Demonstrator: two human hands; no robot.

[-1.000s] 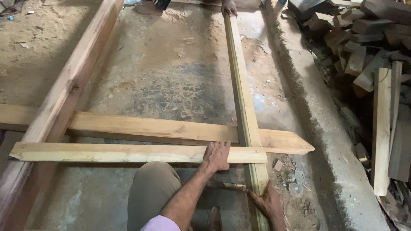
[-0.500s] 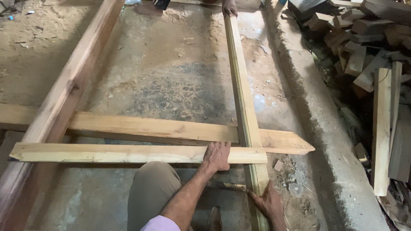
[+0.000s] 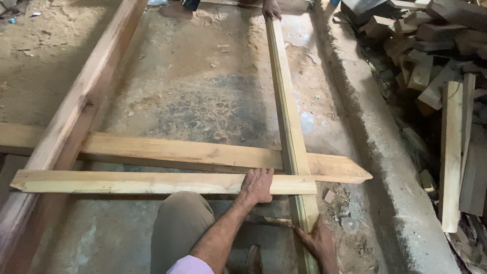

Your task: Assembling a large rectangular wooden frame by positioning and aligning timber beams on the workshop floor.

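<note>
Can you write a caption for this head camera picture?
Left hand presses a pale cross plank; right hand rests beside the long upright board.

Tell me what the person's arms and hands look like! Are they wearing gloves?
No gloves. Both hands are bare: the left hand and the right hand, with nothing on the fingers that I can see, no rings or watch. The left forearm is bare too, and a light lilac sleeve starts near the elbow. The right arm is mostly out of view.

Left hand (image 3: 257,185) flat, fingers spread; right hand (image 3: 318,242) low, palm down.
</note>
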